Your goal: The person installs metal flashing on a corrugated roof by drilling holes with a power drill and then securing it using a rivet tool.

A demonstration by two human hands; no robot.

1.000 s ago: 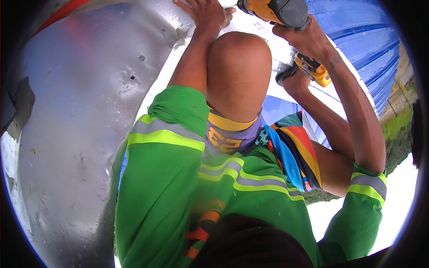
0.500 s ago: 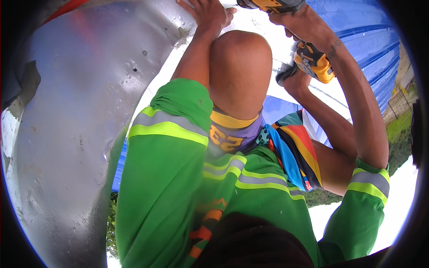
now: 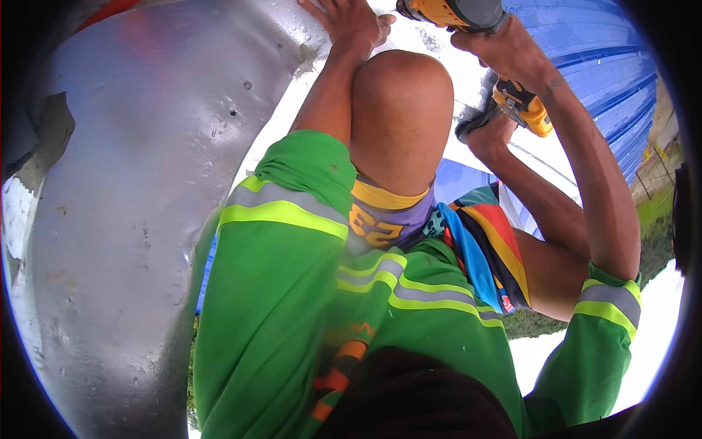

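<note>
A yellow and black cordless drill [image 3: 462, 12] is gripped in my right hand [image 3: 506, 53], its handle mostly covered by my fingers. Its yellow battery [image 3: 537, 117] shows below the fist, and the front end points left at the top edge. My left hand [image 3: 352, 25] is open, with fingers stretched out, by the upper edge of a large grey metal sheet [image 3: 139, 168]. It seems to rest on the sheet, though the top of the picture cuts off part of it. What the drill's tip meets cannot be made out.
The curved sheet has small holes and a torn, bent edge [image 3: 55, 139] at the left. Blue corrugated roofing [image 3: 585, 44] lies at the upper right. My raised knee [image 3: 402, 102] is between my arms, and my foot [image 3: 486, 132] rests behind the drill's battery.
The whole view has shifted slightly, so the sheet, knee and hands appear a little farther right. My grip on the drill and my spread left hand look the same.
</note>
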